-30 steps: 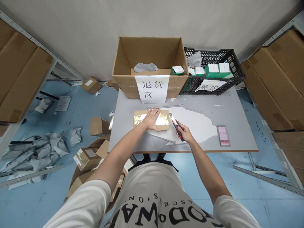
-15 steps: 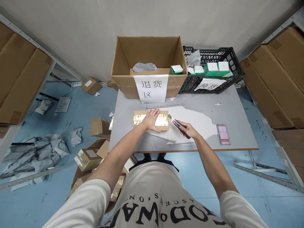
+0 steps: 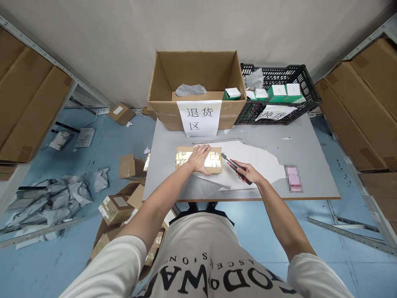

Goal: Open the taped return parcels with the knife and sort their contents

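A small flat cardboard parcel (image 3: 214, 158) sealed with shiny tape lies on the grey table (image 3: 304, 145). My left hand (image 3: 200, 159) presses flat on top of it, fingers spread. My right hand (image 3: 249, 173) grips a red and black utility knife (image 3: 235, 167), whose tip points left and almost touches the parcel's right end.
A large open carton (image 3: 195, 87) with a paper sign stands at the table's back, beside a black plastic crate (image 3: 279, 93) of small green-and-white boxes. A pink item (image 3: 292, 178) lies to the right. Cartons and grey mailer bags (image 3: 46, 198) litter the blue floor on the left; shelves flank both sides.
My right hand has swung the knife from steeply angled to lying low, blade tip now at the parcel's right end. The left hand stays pressed on the parcel.
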Available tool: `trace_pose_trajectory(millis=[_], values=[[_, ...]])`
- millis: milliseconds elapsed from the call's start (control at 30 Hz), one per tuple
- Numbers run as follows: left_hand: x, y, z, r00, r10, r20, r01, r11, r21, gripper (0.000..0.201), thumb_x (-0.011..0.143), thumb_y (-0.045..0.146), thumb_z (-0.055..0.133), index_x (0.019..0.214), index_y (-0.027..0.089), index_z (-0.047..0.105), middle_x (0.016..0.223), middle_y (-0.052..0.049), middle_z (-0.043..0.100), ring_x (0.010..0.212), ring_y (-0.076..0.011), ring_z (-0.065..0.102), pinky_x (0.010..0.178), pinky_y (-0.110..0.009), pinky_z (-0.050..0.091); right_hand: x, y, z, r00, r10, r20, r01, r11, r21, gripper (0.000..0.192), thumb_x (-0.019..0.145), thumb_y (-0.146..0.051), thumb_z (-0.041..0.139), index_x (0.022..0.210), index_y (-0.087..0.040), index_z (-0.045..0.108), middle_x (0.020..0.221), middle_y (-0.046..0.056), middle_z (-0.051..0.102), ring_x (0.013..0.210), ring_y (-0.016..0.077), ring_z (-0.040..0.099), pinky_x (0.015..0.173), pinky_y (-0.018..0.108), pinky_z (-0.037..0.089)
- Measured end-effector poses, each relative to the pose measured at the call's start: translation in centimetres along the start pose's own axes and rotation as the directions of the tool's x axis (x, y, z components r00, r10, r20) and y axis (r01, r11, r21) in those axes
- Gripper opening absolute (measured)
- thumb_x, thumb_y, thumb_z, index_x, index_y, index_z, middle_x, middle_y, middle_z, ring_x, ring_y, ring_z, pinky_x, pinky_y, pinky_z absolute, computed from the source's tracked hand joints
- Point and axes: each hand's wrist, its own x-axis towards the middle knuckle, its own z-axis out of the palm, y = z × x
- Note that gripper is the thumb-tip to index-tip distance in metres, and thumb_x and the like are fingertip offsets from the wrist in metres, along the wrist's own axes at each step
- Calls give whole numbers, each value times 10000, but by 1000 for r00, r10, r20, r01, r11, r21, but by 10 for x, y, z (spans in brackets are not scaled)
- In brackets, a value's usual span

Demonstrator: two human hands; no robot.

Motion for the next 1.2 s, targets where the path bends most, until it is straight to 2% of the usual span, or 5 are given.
trace_pose_trajectory(millis=[500, 800, 1200], values=[[0, -3, 6, 999, 29, -39, -31, 998, -50, 1315, 431, 674, 697, 1457, 59, 149, 1492, -214, 228, 1375, -374, 168, 1126, -460, 13, -11, 15, 9, 998, 0, -57, 1, 1000, 25, 696, 829, -505, 542, 1431, -221, 342, 619, -31, 535, 478, 92, 469, 447, 223, 406], [2, -7, 8, 997, 49, -63, -53, 996, -71, 1323, 431, 679, 694, 1460, 60, 139, 1484, -224, 238, 1361, -389, 193, 1124, -465, 11, -40, 23, 19, 997, 50, -52, -49, 999, 13, 685, 833, -508, 534, 1431, -233, 345, 646, -20, 539, 483, 97, 460, 431, 226, 405], [2, -6, 7, 998, 50, -26, -50, 998, -23, 1340, 447, 699, 674, 1462, 31, 110, 1485, -225, 237, 1368, -386, 176, 1130, -468, 28, -65, 31, 24, 990, 141, 2, -141, 990, 19, 647, 827, -503, 539, 1411, -273, 381, 670, -19, 557, 455, 80, 470, 377, 202, 397]])
